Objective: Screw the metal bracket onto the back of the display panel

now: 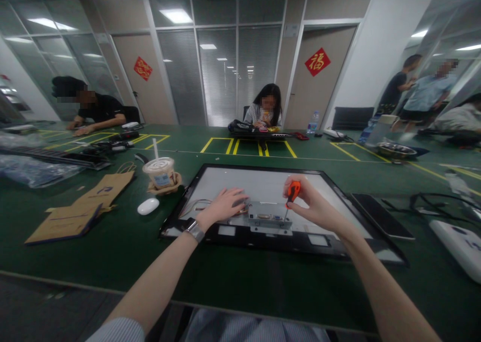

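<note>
A monitor panel (263,184) lies face down on the green table, its grey back bare inside a black frame. A metal circuit-board cover (269,216) with ports sits near its front edge. My right hand (311,204) is closed on an orange-handled screwdriver (292,194), held upright with its tip down at the cover's right end. My left hand (225,206) rests with fingers spread flat on the panel at the cover's left end, beside thin wires (191,205). A metal watch band circles my left wrist.
A lidded drink cup with a straw (161,172), a white mouse (148,206) and brown paper bags (80,206) lie to the left. A black slab (381,215), cables and a white device (458,244) lie to the right. Other people sit at the far side.
</note>
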The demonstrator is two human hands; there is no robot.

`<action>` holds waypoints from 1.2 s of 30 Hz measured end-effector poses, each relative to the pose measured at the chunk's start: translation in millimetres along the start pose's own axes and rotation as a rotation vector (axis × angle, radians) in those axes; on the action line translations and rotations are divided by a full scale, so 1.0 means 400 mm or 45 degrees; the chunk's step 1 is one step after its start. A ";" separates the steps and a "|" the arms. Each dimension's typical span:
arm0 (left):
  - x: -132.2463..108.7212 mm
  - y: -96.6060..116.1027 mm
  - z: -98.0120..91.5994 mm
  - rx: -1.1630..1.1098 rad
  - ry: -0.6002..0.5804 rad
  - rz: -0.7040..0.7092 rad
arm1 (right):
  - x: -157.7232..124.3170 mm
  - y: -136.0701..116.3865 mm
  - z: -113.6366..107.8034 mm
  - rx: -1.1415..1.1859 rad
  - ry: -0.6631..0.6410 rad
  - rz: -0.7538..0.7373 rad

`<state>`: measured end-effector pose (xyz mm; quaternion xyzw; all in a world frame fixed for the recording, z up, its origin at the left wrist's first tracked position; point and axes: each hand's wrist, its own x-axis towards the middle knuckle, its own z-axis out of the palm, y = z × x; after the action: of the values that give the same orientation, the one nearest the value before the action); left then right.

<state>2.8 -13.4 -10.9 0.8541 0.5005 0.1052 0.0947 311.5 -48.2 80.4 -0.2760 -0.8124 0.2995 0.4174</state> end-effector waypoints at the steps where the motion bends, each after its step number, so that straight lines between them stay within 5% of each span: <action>1: 0.000 0.000 0.000 0.000 0.001 0.006 | 0.000 0.002 0.000 -0.036 0.009 0.008; 15: 0.002 -0.003 0.002 0.000 -0.006 0.009 | -0.005 -0.007 -0.012 0.024 -0.107 0.046; 36: -0.003 0.018 -0.015 0.010 -0.015 0.002 | 0.004 0.015 -0.011 -0.240 0.061 0.107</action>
<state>6.5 -17.5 -3.4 0.8555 0.4995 0.0984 0.0944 315.8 -42.1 79.2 -0.3549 -0.8144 0.2325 0.3959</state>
